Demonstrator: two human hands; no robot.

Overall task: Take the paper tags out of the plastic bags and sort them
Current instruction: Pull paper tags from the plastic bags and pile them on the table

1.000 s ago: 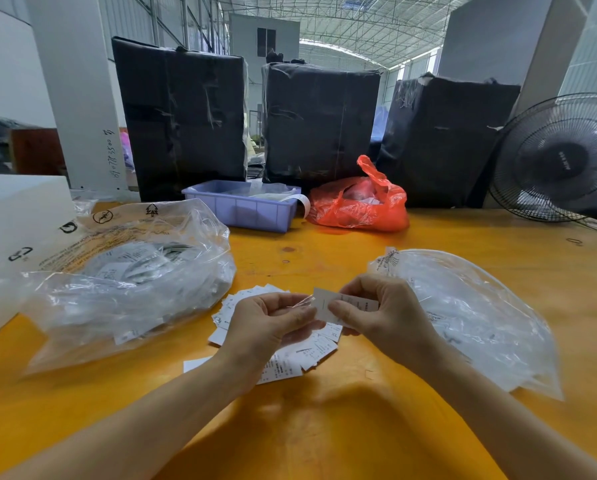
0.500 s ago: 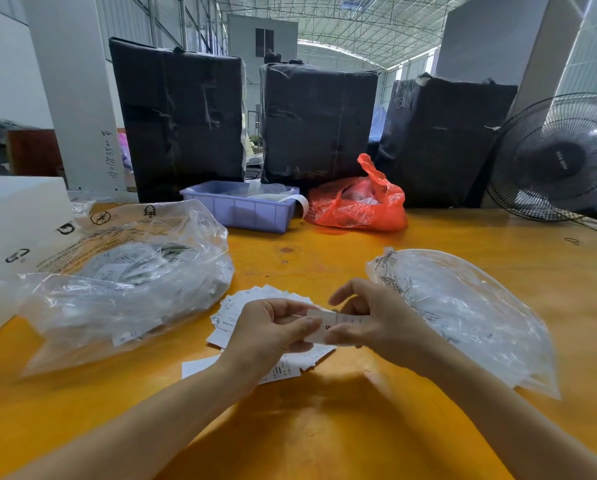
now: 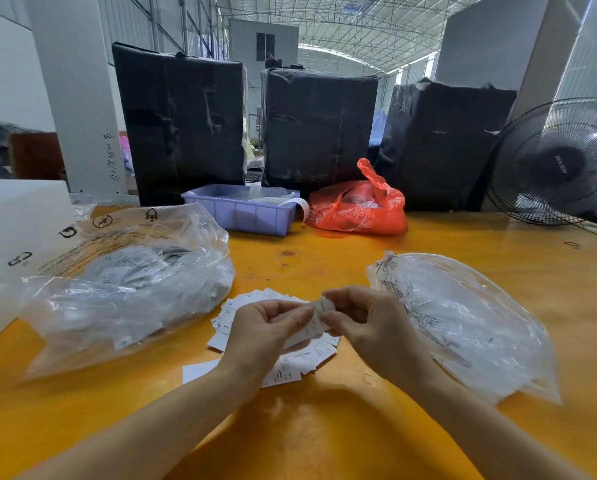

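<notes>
Head view: hands meeting mid-bench over loose tag pile [image 3: 311,358]. Left hand [image 3: 266,330] and right hand [image 3: 366,323] both pinching one small paper tag [image 3: 319,311], thumbs and fingertips on opposite ends, probably to work it free of a thin clear sleeve or read it before sorting; sleeve itself too blurred to confirm. Held just above pile, likely for a short drop. Big clear bag [image 3: 127,282] lying left of pile, stuffed with more packed tags, within left reach. Flatter clear bag [image 3: 463,323] lying right, touching right wrist, apparently for empties or next batch. Purple tray [image 3: 238,211] and red bag [image 3: 359,209] parked far back on yellow bench [image 3: 325,427], out of the way. Printed symbols on left bag: tree mark, crossed-circle, recycling arrows; text lines unreadable. Handwritten digits on pillar [image 3: 108,157], not readable for sure. Tag print too small.
</notes>
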